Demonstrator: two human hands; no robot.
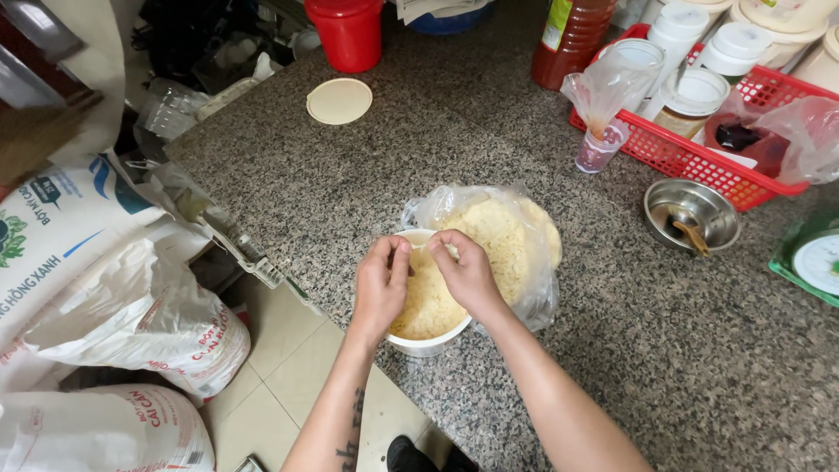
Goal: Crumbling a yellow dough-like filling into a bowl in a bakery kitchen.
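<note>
Speckled grey granite counter [489, 114] runs above a pale tiled floor [288, 367] where white flour sacks [131, 323] lie. At its near edge, left hand [380, 284] and right hand [468, 273] pinch a thin strip over a white tub [428, 343] of yellow crumbs [430, 301], touching a clear bag [511, 240] of the same.

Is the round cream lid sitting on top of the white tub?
No, the round cream lid lies flat on the granite counter, well apart from the white tub.

red basket [699, 157], steel bowl [692, 214], round lid [339, 100], sacks [131, 315]
</note>
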